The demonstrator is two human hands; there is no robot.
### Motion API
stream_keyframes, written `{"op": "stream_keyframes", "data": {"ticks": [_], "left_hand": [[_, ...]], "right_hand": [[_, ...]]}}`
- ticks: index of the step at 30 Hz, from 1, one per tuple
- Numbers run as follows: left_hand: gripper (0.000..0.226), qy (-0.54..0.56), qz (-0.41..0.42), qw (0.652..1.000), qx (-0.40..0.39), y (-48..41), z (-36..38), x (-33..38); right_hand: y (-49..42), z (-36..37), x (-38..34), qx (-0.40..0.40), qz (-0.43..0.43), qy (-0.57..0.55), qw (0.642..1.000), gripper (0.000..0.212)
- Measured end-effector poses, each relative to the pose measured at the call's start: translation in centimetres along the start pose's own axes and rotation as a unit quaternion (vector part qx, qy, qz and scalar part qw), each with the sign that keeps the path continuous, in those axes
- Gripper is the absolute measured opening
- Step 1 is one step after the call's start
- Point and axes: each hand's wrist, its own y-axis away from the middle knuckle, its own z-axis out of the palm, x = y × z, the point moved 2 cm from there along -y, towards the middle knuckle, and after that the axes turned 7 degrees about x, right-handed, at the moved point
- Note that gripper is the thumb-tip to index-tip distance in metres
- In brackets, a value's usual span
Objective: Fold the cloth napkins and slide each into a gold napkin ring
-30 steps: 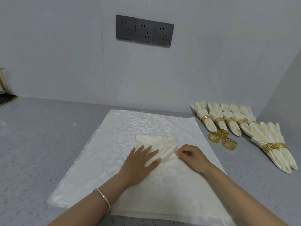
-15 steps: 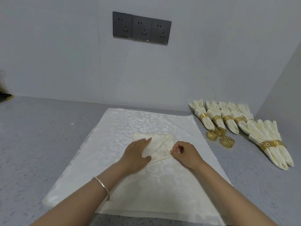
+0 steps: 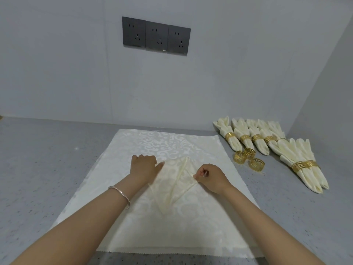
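Note:
A cream cloth napkin (image 3: 176,181), partly folded into a pointed shape, lies on a large white patterned cloth (image 3: 172,142). My left hand (image 3: 143,167) holds the napkin's left side, fingers curled under and thumb lying on the fabric. My right hand (image 3: 210,176) pinches the napkin's right corner. Three loose gold napkin rings (image 3: 249,158) sit on the counter to the right of the cloth. Behind and beside them lie several folded napkins in gold rings (image 3: 267,142).
A grey speckled counter (image 3: 47,159) runs to a white wall at the back and a side wall on the right. Three dark sockets (image 3: 156,35) are set in the back wall. The ringed napkins fill the right corner.
The napkin was turned from a flat square into a pointed shape. My left hand went from lying flat on it to holding its left side. My right hand kept pinching its corner.

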Motion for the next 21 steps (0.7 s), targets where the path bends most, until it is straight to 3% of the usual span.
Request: {"op": "stream_keyframes", "data": {"ticks": [4, 9, 10, 12, 15, 17, 21], "left_hand": [[0.044, 0.056, 0.002, 0.997, -0.045, 1.9, -1.0, 0.5], [0.081, 0.143, -0.005, 0.976, -0.162, 4.3, -1.2, 2.6], [0.092, 0.121, 0.005, 0.978, -0.171, 4.7, -1.2, 3.0], [0.103, 0.060, 0.045, 0.990, -0.116, 5.1, -1.3, 3.8], [0.080, 0.039, 0.190, 0.981, -0.003, 5.1, -0.9, 4.7], [0.067, 0.061, 0.277, 0.959, -0.025, 5.1, -0.1, 5.3], [0.050, 0.067, 0.288, 0.950, -0.098, 4.9, 2.0, 5.2]], "right_hand": [[0.3, -0.5, -0.3, 0.014, 0.030, 0.032, 0.999, 0.013], [0.6, -0.4, -0.2, 0.041, 0.068, 0.049, 0.996, 0.024], [0.7, -0.3, -0.2, 0.047, 0.074, 0.051, 0.995, 0.025], [1.0, 0.2, -0.3, 0.061, 0.077, 0.066, 0.993, 0.025], [1.7, 1.0, -0.6, 0.091, 0.062, 0.100, 0.989, 0.024], [2.2, 1.5, -0.8, 0.124, 0.046, 0.112, 0.985, 0.025], [2.8, 1.7, -1.2, 0.164, 0.029, 0.122, 0.978, 0.022]]}}
